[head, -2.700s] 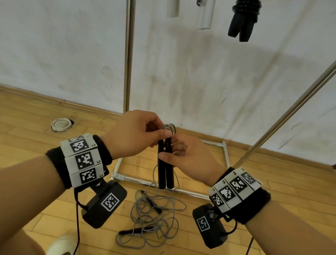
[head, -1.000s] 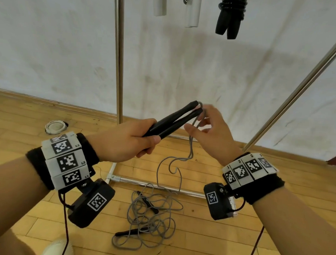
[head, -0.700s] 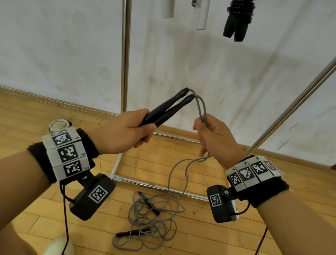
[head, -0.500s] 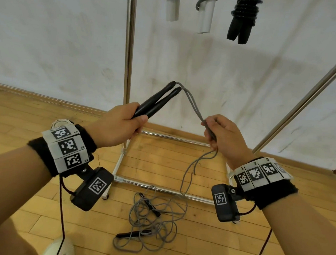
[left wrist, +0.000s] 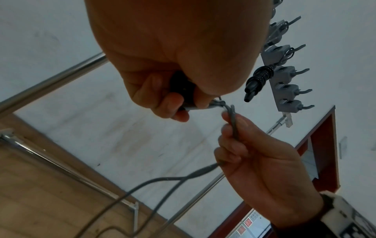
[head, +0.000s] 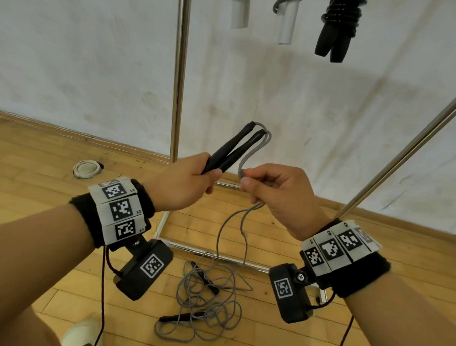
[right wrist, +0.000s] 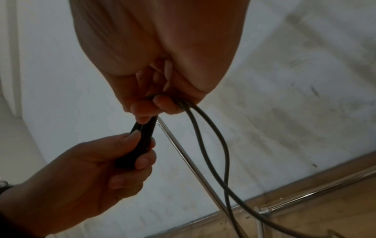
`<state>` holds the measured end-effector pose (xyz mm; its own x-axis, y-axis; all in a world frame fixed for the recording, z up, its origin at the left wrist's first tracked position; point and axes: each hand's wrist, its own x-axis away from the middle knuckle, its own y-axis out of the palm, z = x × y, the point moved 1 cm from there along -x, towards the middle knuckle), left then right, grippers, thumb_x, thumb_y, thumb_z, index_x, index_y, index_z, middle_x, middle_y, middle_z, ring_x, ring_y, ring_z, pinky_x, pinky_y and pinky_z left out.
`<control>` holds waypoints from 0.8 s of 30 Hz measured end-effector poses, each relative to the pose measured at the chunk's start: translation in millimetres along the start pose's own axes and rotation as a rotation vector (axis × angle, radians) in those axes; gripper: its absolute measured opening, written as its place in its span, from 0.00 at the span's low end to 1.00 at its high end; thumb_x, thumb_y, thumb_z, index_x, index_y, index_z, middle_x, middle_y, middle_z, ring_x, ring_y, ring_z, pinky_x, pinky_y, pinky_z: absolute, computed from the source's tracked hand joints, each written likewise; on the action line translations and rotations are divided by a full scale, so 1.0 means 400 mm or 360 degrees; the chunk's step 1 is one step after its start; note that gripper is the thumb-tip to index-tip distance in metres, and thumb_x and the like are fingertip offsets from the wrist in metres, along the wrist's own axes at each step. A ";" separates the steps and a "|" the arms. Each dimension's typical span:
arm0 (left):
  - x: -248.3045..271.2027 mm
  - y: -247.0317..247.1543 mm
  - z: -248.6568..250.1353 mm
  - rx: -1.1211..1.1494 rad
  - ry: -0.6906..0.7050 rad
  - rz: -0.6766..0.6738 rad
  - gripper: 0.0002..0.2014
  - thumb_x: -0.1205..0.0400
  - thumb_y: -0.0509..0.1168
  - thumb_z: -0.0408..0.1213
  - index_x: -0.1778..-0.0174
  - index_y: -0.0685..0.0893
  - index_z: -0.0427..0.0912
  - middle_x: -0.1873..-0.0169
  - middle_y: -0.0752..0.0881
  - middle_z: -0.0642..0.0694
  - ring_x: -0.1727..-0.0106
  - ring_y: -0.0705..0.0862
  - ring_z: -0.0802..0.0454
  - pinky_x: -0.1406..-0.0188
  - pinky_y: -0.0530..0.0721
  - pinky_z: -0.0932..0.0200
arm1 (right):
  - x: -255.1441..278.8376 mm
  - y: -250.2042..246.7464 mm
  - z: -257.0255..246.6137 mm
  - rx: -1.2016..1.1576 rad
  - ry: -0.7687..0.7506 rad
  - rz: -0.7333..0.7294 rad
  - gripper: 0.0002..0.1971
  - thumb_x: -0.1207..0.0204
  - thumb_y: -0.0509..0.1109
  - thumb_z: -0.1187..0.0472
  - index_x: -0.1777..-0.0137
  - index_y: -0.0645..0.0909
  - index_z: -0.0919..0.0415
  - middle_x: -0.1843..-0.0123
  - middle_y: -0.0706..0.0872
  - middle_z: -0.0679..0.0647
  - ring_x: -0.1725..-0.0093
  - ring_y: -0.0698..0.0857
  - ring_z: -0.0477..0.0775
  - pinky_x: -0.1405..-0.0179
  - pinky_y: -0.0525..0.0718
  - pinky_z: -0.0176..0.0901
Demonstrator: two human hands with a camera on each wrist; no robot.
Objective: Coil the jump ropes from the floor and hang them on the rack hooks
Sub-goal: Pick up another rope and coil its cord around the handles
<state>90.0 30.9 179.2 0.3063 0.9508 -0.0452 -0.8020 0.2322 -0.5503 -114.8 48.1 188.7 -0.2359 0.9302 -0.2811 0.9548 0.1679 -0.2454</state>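
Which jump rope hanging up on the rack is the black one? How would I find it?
Look at the top of the metal rack against the white wall, where three coiled ropes hang in a row. The black jump rope is the farthest right. Its neighbours have white handles and grey cord; this one alone is black all over, with two black handles pointing down.

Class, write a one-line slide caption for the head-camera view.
Left hand grips black handles; right hand pinches grey cord.
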 end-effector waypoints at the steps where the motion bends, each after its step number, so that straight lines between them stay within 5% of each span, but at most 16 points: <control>1: 0.001 0.009 0.005 0.0039 0.0006 -0.0035 0.07 0.11 0.58 0.44 0.52 0.76 0.47 0.67 0.85 0.50 0.71 0.79 0.55 0.69 0.80 0.54 | 0.001 0.006 0.001 0.0004 0.0001 -0.0006 0.09 0.24 0.75 0.71 0.52 0.90 0.56 0.64 0.92 0.55 0.70 0.86 0.48 0.66 0.83 0.35; 7: 0.015 0.038 0.021 0.0340 -0.0026 -0.0238 0.04 0.14 0.58 0.37 0.50 0.76 0.42 0.67 0.83 0.45 0.70 0.76 0.53 0.67 0.76 0.53 | 0.002 0.029 0.010 -0.0019 0.0087 -0.0014 0.07 0.26 0.77 0.72 0.58 0.88 0.59 0.66 0.91 0.54 0.67 0.91 0.53 0.70 0.83 0.37; 10: 0.026 0.041 0.033 0.0484 -0.0021 -0.0269 0.13 0.20 0.59 0.45 0.50 0.76 0.38 0.68 0.81 0.44 0.68 0.76 0.49 0.67 0.75 0.53 | 0.007 0.036 0.010 -0.0045 0.0116 -0.0027 0.05 0.27 0.79 0.68 0.61 0.86 0.62 0.68 0.91 0.56 0.67 0.92 0.55 0.71 0.85 0.38; 13: 0.032 0.045 0.042 0.0323 0.0087 -0.0268 0.21 0.16 0.56 0.58 0.51 0.78 0.41 0.67 0.82 0.45 0.69 0.78 0.49 0.69 0.77 0.54 | 0.014 0.045 0.005 -0.0043 0.0106 -0.0075 0.05 0.27 0.79 0.66 0.63 0.86 0.61 0.69 0.91 0.56 0.68 0.91 0.55 0.71 0.86 0.38; 17: 0.029 0.046 0.039 0.0189 0.0147 -0.0236 0.20 0.12 0.55 0.54 0.51 0.80 0.40 0.69 0.84 0.45 0.74 0.80 0.51 0.72 0.79 0.56 | 0.018 0.054 0.007 -0.0026 0.0119 -0.0087 0.07 0.29 0.79 0.70 0.63 0.84 0.65 0.71 0.90 0.57 0.68 0.92 0.56 0.70 0.88 0.40; 24: 0.023 0.020 0.033 0.0222 0.0080 -0.0086 0.15 0.11 0.54 0.50 0.56 0.77 0.44 0.73 0.85 0.48 0.75 0.83 0.50 0.77 0.78 0.61 | 0.027 0.053 0.011 -0.0216 0.0184 -0.0263 0.09 0.25 0.72 0.78 0.50 0.83 0.66 0.60 0.92 0.54 0.59 0.93 0.57 0.59 0.89 0.42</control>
<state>79.7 44.2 185.2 0.3733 0.9256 -0.0622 -0.8462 0.3122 -0.4318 -98.1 60.1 176.4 -0.3761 0.9164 -0.1373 0.9223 0.3560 -0.1502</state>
